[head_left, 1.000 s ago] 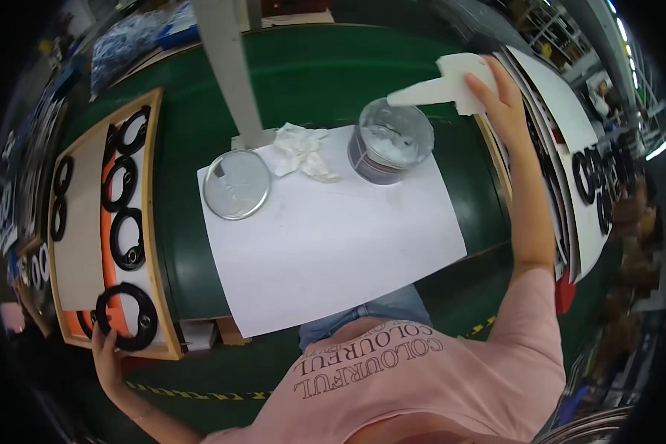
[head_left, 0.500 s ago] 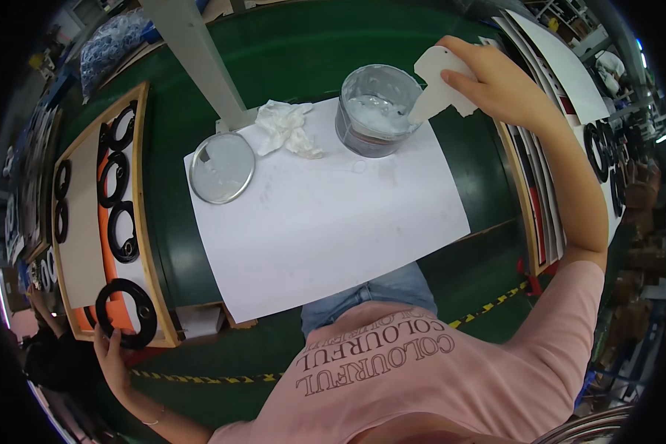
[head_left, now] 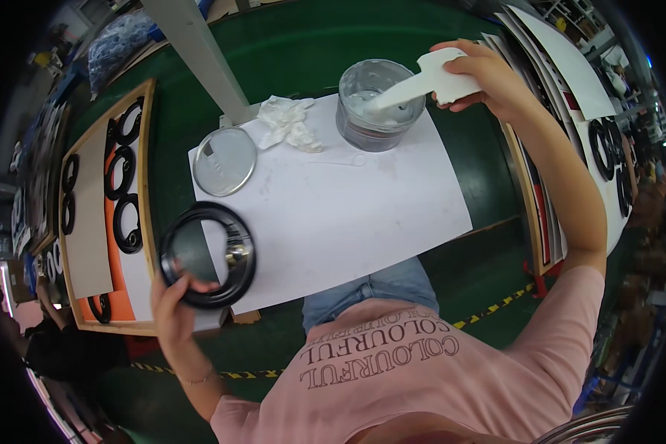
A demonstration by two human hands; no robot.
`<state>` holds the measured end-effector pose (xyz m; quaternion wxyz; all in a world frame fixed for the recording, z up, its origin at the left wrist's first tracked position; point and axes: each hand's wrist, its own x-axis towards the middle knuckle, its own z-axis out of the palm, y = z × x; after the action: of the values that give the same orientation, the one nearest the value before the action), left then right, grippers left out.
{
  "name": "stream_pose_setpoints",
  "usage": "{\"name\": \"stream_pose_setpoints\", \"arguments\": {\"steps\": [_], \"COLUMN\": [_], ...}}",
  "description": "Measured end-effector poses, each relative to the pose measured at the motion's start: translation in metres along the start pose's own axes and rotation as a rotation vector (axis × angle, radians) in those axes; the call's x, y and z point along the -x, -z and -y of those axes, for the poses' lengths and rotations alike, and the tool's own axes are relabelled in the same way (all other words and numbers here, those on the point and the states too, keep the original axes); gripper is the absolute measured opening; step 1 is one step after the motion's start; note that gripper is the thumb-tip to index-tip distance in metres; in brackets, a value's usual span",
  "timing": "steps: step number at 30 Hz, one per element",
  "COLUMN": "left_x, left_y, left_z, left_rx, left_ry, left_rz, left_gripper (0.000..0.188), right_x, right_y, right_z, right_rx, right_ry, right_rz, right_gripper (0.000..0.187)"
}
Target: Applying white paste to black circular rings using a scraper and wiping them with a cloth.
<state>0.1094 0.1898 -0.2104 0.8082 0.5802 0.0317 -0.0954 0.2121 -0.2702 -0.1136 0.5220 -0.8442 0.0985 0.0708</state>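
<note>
My left hand grips a black ring by its lower left edge. The ring has a shiny metal fitting on its inner right side and is held over the left edge of the white paper sheet. My right hand is closed round the wide end of a white flat scraper. Its narrow end dips into a clear tub of whitish grease-like paste. How deep the tip goes is hidden. The round tub lid and a crumpled white tissue lie left of the tub.
A wood-framed tray with several more black rings stands at the left. A grey post rises behind the lid. At the right are upright boards in a wooden frame and more black rings. The table is green.
My left hand has lifted the black ring from the tray and carried it right to the paper. The scraper has tilted flatter, its narrow end now reaching further left into the tub.
</note>
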Motion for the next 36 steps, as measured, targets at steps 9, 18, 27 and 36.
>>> {"name": "stream_pose_setpoints", "arguments": {"steps": [9, 18, 27, 36], "left_x": [-0.049, -0.086, -0.091, -0.089], "left_y": [-0.108, -0.153, -0.159, -0.164], "left_z": [0.031, 0.032, 0.036, 0.037], "left_rx": [0.345, 0.463, 0.452, 0.47], "left_ry": [0.247, 0.401, 0.417, 0.452], "left_rz": [0.242, 0.444, 0.423, 0.423], "left_gripper": [0.022, 0.037, 0.034, 0.033], "right_x": [0.036, 0.087, 0.095, 0.101], "right_y": [-0.007, -0.009, 0.006, 0.007], "right_z": [-0.037, -0.052, -0.072, -0.072], "right_rx": [0.07, 0.78, 0.61, 0.667], "right_ry": [0.624, 1.432, 1.414, 1.409], "right_rz": [-0.368, -0.262, -0.219, -0.158], "right_gripper": [0.043, 0.022, 0.024, 0.027]}}
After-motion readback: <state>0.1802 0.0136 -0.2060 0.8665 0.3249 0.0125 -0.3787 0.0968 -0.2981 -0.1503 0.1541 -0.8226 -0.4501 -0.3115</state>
